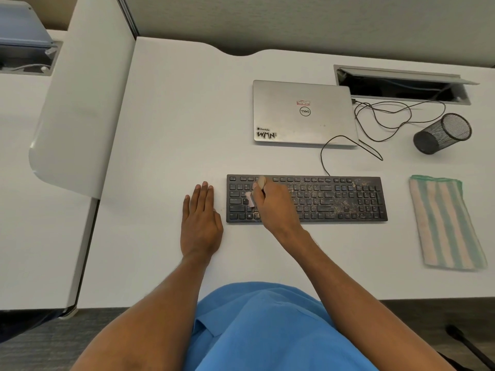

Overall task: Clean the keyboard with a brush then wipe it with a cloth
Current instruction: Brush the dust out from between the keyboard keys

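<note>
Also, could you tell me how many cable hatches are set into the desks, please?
2. One cable hatch lies open behind and right of the Dell laptop; the other cable hatch sits in the neighbouring desk, far left. None looks hidden.

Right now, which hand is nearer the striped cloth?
Right. The right hand grips the brush over the keyboard's left end, the cloth lying beyond its right end. The left hand rests flat on the desk, left of the keyboard, farther away.
</note>
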`<state>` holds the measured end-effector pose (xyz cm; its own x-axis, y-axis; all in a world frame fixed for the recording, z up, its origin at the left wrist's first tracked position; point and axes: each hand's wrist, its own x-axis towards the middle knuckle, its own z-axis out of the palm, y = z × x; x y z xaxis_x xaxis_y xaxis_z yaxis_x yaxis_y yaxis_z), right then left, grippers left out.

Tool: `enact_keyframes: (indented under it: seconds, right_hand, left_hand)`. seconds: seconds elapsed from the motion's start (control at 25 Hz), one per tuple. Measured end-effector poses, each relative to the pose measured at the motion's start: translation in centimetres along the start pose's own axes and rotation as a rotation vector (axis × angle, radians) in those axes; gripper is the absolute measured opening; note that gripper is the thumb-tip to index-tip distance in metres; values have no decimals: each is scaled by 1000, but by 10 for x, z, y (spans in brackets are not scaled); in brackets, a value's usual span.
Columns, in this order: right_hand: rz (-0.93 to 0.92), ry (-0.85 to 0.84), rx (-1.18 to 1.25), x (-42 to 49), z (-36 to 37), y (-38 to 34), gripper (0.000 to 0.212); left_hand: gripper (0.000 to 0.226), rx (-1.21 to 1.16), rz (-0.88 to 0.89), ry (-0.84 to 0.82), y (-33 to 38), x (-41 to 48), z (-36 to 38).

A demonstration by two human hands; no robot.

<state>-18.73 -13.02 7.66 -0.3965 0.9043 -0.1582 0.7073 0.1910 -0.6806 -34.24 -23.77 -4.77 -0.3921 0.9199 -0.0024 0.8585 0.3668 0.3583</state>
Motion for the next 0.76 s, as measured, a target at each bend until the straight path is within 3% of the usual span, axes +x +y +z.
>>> enact_keyframes:
  seconds: [0.28,0.6,0.76]
  right_hand:
    - [9,41,134,1,-12,-8,31]
    - [7,-30,59,-2,-16,-7,36]
    - [-23,-6,175,2,-9,-18,32]
  left_hand:
    - [65,-7,2,7,0,0,0]
    - [65,-7,4,9,1,-1,-1]
    - [65,-11,2,7,1,0,-1]
